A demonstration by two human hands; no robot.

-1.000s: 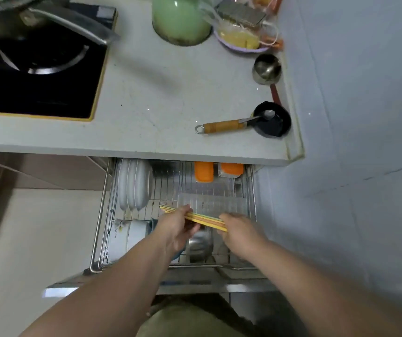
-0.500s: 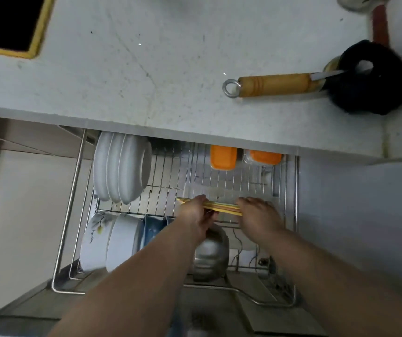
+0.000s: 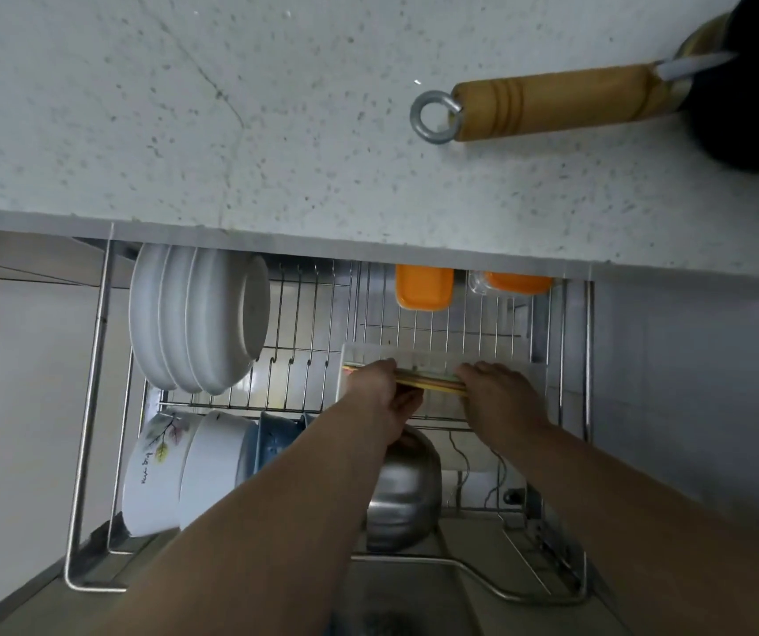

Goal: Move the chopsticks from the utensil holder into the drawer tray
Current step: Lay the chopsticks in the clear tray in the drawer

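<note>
A bundle of yellow chopsticks (image 3: 428, 383) lies level across a clear plastic tray (image 3: 496, 360) in the pulled-out wire drawer (image 3: 97, 406). My left hand (image 3: 379, 390) grips the bundle's left end and my right hand (image 3: 499, 394) grips its right end. Both hands are down inside the tray, and the chopsticks sit at or just above its floor; I cannot tell if they touch it. The utensil holder is out of view.
White plates (image 3: 194, 314) stand on edge at the drawer's back left, bowls (image 3: 175, 470) at front left, a steel bowl (image 3: 402, 488) under my left forearm. Two orange-lidded boxes (image 3: 423, 286) sit at the back. Above, the countertop (image 3: 230, 130) holds a wooden-handled ladle (image 3: 547, 101).
Both hands carried the chopsticks down and further back into the clear tray. The camera has dropped closer to the drawer, so the stove and green pot left the view.
</note>
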